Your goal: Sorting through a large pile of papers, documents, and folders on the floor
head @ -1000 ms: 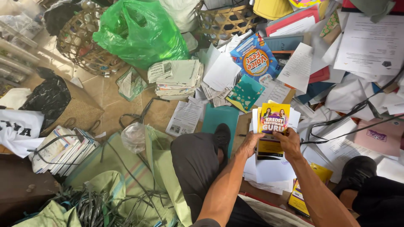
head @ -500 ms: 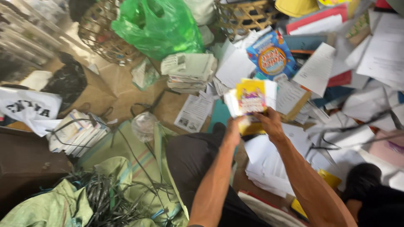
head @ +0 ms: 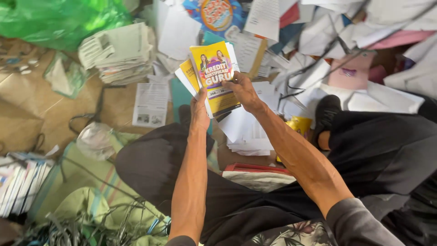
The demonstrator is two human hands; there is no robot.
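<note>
left hand + right hand: gripping leaflet stack | glossy yellow, purple lettering, fanned

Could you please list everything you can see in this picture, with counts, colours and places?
Glossy yellow-and-purple paper leaflets: a small fanned stack, count unclear, held up at centre.
Green plastic bag: one, top left.
Bundle of folded greyish newspapers: one, upper left.
Loose white paper sheets: many, scattered across top and right.
Blue printed packet: one, top centre.
Pale pink envelope: one, upper right.
Clear crumpled plastic bag: one, left of the knee.
Green striped cloth: one, lower left.
Left hand: grip on the stack's lower left edge.
Right hand: grip on the stack's right edge.
</note>
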